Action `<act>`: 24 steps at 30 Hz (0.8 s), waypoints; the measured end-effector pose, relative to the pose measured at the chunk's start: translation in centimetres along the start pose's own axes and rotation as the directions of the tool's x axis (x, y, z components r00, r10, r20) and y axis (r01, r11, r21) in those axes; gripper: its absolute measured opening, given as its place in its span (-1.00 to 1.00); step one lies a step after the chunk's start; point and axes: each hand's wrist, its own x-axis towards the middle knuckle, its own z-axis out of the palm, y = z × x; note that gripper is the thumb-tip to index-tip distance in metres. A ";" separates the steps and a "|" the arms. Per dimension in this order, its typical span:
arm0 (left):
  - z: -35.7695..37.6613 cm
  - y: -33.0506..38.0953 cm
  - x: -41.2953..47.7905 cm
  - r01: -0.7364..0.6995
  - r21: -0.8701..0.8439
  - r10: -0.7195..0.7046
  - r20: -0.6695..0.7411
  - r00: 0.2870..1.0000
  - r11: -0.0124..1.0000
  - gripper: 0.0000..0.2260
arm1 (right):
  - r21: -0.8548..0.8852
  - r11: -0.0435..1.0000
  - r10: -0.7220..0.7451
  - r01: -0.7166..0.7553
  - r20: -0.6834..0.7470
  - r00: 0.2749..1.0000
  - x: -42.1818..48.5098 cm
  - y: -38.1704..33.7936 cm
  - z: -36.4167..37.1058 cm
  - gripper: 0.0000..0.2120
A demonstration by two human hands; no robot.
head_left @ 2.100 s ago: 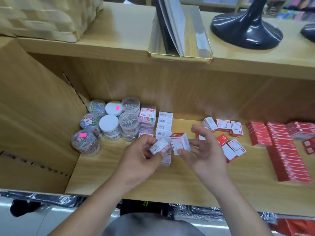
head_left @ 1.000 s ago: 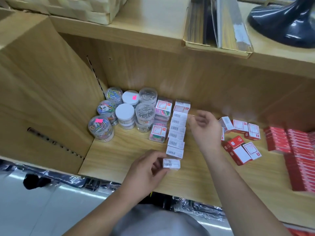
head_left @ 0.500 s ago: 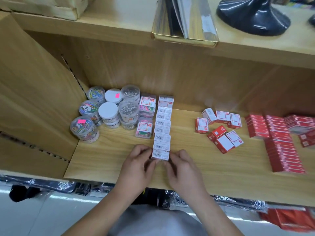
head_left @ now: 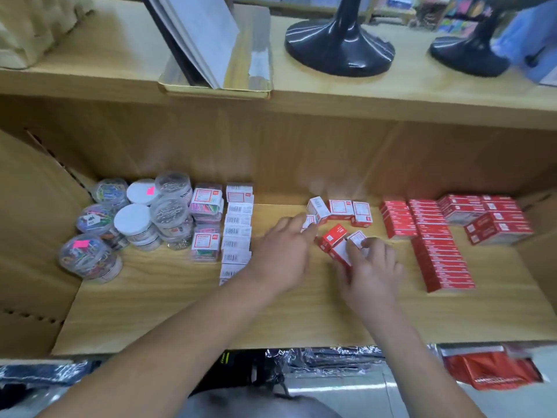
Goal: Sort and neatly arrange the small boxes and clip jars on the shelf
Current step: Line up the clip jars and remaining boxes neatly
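Small boxes (head_left: 236, 233): lay barcode-up in one straight row running front to back on the shelf (head_left: 180, 312), just right of the clear clip cases (head_left: 206, 200).
Clip jars (head_left: 168, 212): stood clustered in the shelf's back left corner, some white-lidded, some showing coloured clips.
Loose boxes (head_left: 340, 208): red-and-white, scattered at mid-shelf, several tilted, between the row and the red box stacks (head_left: 434, 251).
Left hand (head_left: 280, 251): reached over the shelf with fingers stretched out, tips at a tilted box (head_left: 309, 221); blur hid whether it pinched.
Right hand (head_left: 372, 267): fingers curled over a white-faced box (head_left: 357, 235) among the loose ones, gripping it.
Upper shelf (head_left: 422, 95): carried two black stand bases (head_left: 339, 48) and a propped folder (head_left: 199, 34).
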 end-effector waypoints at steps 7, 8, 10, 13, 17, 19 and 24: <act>2.4 0.9 -0.7 -0.046 0.251 0.029 0.073 0.997 0.967 -0.65 | 0.329 0.941 -0.094 0.076 0.041 0.995 -3.9 0.3 -0.7 -0.73; 2.2 0.7 -1.5 -0.051 0.219 0.043 0.041 0.998 0.974 -0.74 | 0.393 0.919 -0.075 0.042 0.069 0.995 -4.1 0.5 -0.8 -0.72; 2.1 0.3 -2.2 0.006 0.043 -0.008 0.036 0.999 0.999 -0.70 | 0.500 0.863 -0.026 -0.067 0.177 0.984 -4.3 0.6 -0.8 -0.60; 1.7 -0.4 -1.0 0.199 -0.217 -0.174 0.128 0.976 0.956 -0.55 | 0.541 0.825 -0.007 -0.163 0.299 0.954 -4.1 0.7 -1.0 -0.57; 1.1 -0.6 -0.8 0.235 -0.344 -0.189 0.163 0.968 0.909 -0.58 | 0.622 0.749 -0.004 -0.228 0.348 0.937 -3.7 0.2 -2.1 -0.71; 0.9 -0.8 -1.9 0.223 -0.413 -0.188 0.125 0.974 0.883 -0.62 | 0.705 0.638 0.034 -0.309 0.376 0.926 -3.3 -0.4 -3.0 -0.70; -1.3 -1.3 -4.9 0.191 -0.747 -0.327 -0.037 0.944 0.637 -0.68 | 0.848 0.330 0.107 -0.415 0.403 0.909 -2.0 -3.2 -4.8 -0.61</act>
